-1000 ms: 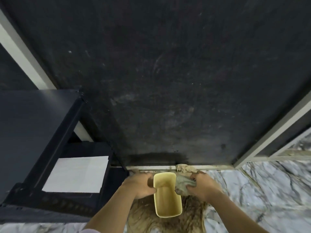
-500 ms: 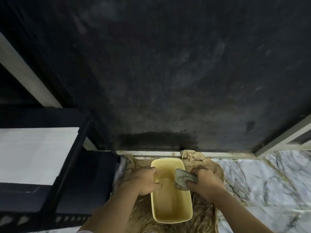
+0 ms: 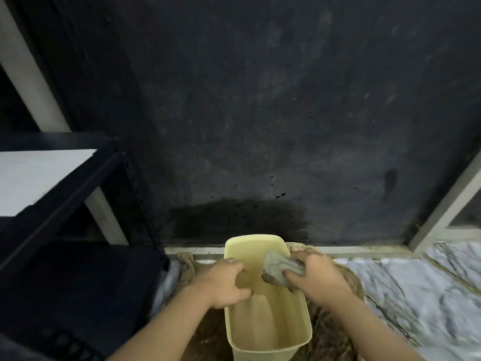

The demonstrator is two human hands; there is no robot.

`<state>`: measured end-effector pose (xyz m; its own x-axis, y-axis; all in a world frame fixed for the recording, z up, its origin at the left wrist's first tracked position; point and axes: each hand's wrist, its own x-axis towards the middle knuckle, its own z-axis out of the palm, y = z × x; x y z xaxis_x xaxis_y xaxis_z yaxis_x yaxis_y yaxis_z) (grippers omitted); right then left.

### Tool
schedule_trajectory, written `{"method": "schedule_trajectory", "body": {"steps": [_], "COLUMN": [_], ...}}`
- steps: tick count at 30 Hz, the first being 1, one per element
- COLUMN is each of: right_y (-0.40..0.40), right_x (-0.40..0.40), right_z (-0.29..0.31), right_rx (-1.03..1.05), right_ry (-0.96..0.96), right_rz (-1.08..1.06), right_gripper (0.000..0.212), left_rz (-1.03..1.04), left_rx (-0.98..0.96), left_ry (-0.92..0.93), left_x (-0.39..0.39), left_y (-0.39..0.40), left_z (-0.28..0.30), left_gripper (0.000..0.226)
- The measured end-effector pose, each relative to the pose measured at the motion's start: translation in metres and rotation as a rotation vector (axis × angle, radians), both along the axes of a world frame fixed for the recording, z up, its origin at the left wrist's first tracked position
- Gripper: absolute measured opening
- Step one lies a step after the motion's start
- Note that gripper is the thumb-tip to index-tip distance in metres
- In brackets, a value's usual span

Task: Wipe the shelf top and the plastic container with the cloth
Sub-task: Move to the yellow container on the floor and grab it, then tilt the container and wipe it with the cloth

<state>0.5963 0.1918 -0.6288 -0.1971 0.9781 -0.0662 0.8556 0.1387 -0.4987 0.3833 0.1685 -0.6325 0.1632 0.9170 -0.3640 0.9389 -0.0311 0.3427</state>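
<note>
At the bottom centre of the frame, 1 pale yellow plastic container point(image 3: 268, 316), open side up, near end toward the lower edge. On its left rim, left hand point(image 3: 223, 284), fingers curled over the wall and gripping it, thumb side toward the inside. On the right rim, right hand point(image 3: 316, 276), fingers bunched around a crumpled grey-green cloth point(image 3: 279, 267) and pressing it against the inner face of the right wall, near the far end. Beneath and around the container, a brown stained rag point(image 3: 338, 332) spread over the floor, showing to the right of the box and at its far left corner. Further right, white marble-patterned floor point(image 3: 421, 287), blurred. At lower left, a dark shelf unit point(image 3: 78, 183) with 2 levels visible: a black lower board, and higher at mid left a pale shelf top point(image 3: 33, 175) inside a black frame. Beyond the container, a pale strip along the floor edge, then a large dark scuffed wall point(image 3: 260, 113) filling the upper frame, with a darker wet-looking patch just above the strip. At the right edge, a light grey frame point(image 3: 447, 204) running diagonally.
</note>
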Motion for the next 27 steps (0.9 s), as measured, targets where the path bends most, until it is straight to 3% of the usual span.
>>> {"method": "schedule_trajectory", "body": {"steps": [6,14,23,27], "right_y": [-0.072,-0.125,-0.125,-0.113], "right_x": [0.029,0.055,0.06,0.058], "right_z": [0.029,0.04,-0.009,-0.043], "right_rx": [0.047,0.059,-0.131,-0.236], "right_ry": [0.012,-0.012,0.028,0.187], "right_rz": [-0.168,-0.342,-0.472,-0.486], "right_gripper": [0.034,0.031,0.037,0.039], "left_rz": [-0.031,-0.018,-0.037,-0.033], "left_rx": [0.068,0.14,0.052,-0.003], "left_ry": [0.05,0.003,-0.058,-0.129], "left_x": [0.014,0.036,0.059,0.073], "left_y": [-0.062,-0.116,-0.11,-0.09], "left_z": [0.04,0.074,0.041,0.016], "left_gripper": [0.065,0.064,0.064,0.062]}}
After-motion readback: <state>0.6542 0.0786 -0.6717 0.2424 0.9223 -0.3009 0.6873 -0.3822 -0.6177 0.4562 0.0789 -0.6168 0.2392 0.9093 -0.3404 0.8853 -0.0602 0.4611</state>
